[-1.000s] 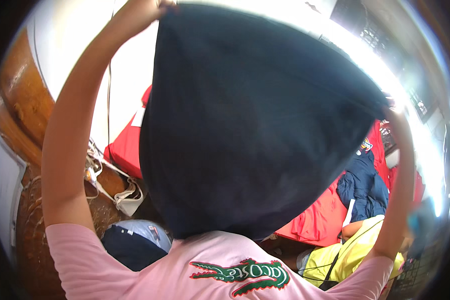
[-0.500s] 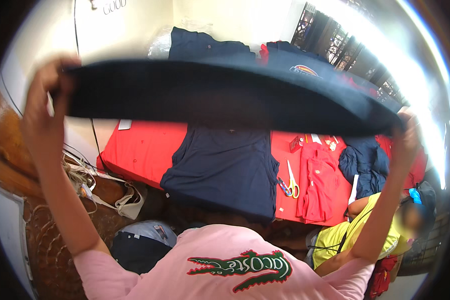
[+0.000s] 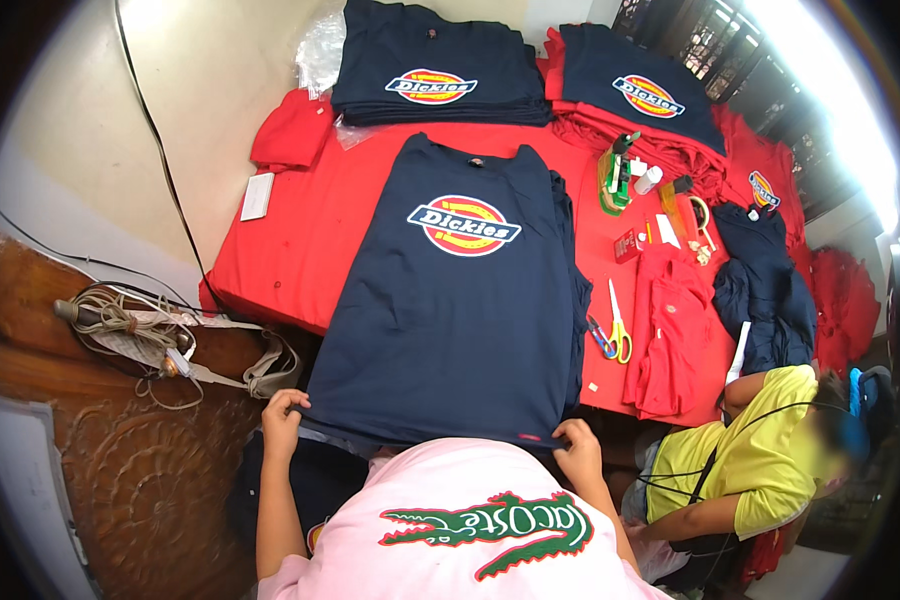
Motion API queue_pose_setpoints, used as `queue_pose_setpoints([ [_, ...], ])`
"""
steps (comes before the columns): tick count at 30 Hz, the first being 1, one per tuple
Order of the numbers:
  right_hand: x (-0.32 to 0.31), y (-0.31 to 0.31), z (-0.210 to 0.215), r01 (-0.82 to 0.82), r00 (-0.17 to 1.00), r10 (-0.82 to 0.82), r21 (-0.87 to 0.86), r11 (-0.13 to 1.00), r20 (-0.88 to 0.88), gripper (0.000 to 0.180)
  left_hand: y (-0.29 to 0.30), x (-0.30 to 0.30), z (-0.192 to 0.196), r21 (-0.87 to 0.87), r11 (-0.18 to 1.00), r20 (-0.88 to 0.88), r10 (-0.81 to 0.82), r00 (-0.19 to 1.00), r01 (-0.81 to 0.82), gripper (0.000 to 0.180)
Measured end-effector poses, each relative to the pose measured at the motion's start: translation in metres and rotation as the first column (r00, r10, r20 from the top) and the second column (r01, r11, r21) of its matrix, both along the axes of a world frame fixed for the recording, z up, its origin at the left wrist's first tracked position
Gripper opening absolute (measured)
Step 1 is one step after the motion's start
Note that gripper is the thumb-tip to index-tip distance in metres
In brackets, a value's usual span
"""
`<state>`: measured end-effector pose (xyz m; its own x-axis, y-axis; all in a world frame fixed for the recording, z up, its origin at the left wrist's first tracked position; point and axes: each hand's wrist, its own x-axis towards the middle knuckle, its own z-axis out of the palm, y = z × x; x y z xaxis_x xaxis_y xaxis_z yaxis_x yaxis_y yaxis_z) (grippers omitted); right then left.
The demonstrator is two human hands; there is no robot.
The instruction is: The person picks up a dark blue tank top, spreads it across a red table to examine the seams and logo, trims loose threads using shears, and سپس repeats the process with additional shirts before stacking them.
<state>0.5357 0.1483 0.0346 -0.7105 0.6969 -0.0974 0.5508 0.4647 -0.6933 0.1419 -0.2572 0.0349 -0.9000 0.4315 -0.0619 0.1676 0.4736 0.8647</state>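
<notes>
A navy sleeveless shirt (image 3: pixel 445 310) with a red, yellow and white oval print lies spread flat, its neck toward the far side and its hem hanging at the near table edge. My left hand (image 3: pixel 284 412) pinches the hem's left corner. At the right corner, my right hand (image 3: pixel 577 450) holds the same hem between its fingers. More navy fabric shows under the shirt along its right side. The table is covered with red cloth (image 3: pixel 285 250).
Folded navy shirts (image 3: pixel 435 45) are stacked at the back, with another stack (image 3: pixel 640 65) to their right. Yellow-handled scissors (image 3: pixel 619 335), a small blue tool (image 3: pixel 601 338) and a red garment (image 3: pixel 667 345) lie right. A person in yellow (image 3: pixel 740 470) sits close by; coiled cords (image 3: pixel 120 315) lie left.
Both hands have come down from high up toward me, bringing the navy shirt from the air to flat on the table. It now covers the navy garment that lay there.
</notes>
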Motion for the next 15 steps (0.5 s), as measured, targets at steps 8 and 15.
queue_pose_setpoints([
  [8,0.03,-0.005,-0.028,-0.206,0.957,0.256,-0.303,0.931,0.136,0.017,-0.072,0.001,-0.064,-0.359,0.868,0.617,-0.054,0.785,0.342,0.016],
  [15,-0.081,0.109,-0.048,0.173,0.942,-0.239,-0.269,0.948,-0.237,0.012,0.063,-0.111,-0.036,-0.031,0.961,0.395,-0.24,0.887,0.274,0.035],
])
